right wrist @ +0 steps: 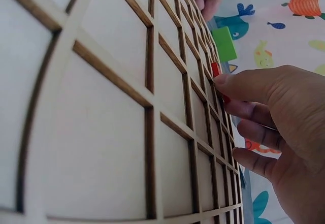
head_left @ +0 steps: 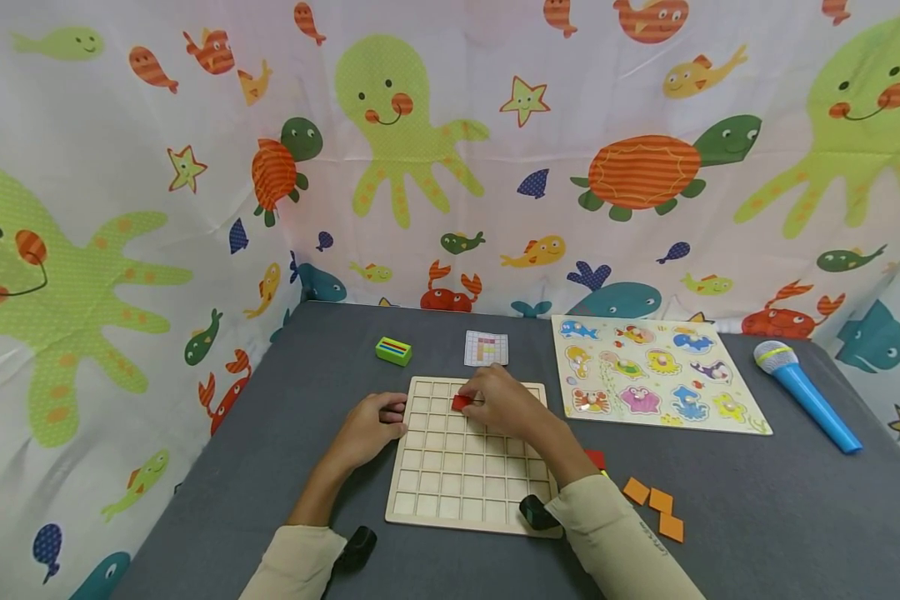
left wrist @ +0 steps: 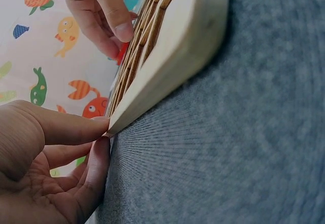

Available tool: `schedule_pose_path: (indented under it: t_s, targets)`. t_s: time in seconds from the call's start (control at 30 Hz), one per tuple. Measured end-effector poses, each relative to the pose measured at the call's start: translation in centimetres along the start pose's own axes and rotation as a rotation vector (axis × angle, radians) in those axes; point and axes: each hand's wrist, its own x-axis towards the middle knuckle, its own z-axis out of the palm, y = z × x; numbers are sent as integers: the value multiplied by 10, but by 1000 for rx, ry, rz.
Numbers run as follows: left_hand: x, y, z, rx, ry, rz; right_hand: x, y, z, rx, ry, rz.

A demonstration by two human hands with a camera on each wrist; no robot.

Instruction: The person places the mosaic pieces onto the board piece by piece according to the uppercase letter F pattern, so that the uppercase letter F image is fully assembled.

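A square wooden grid board (head_left: 438, 506) lies on the grey table in front of the person. The left hand (head_left: 371, 429) holds the board by its left edge; in the left wrist view its thumb and fingers (left wrist: 97, 160) pinch that edge near a corner. Over the far rows of the grid, the right hand (head_left: 502, 404) pinches a small red square tile (head_left: 461, 403) between thumb and fingers. The right wrist view shows the red tile (right wrist: 215, 69) standing tilted at the grid, partly hidden by the thumb.
Behind the board are a green block with coloured stripes (head_left: 393, 352) and a small printed grid card (head_left: 486, 348). A sea-animal puzzle board (head_left: 607, 333) and a blue toy microphone (head_left: 817, 402) lie to the right. Loose orange tiles (head_left: 661, 500) and a red tile (head_left: 596, 458) lie beside the right forearm.
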Motion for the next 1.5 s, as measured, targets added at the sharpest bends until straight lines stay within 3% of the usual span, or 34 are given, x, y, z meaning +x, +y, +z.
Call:
schedule_pose_path:
  t_s: [0.3, 1.1, 1.5]
  targets:
    - [1, 0, 0, -5, -1, -2, 1, 0, 0, 18, -17, 33]
    - [-1, -1, -1, 13, 1, -2, -1, 1, -1, 55, -28, -6]
    - [2, -5, 1, -3, 5, -3, -14, 5, -10, 160, 11, -46]
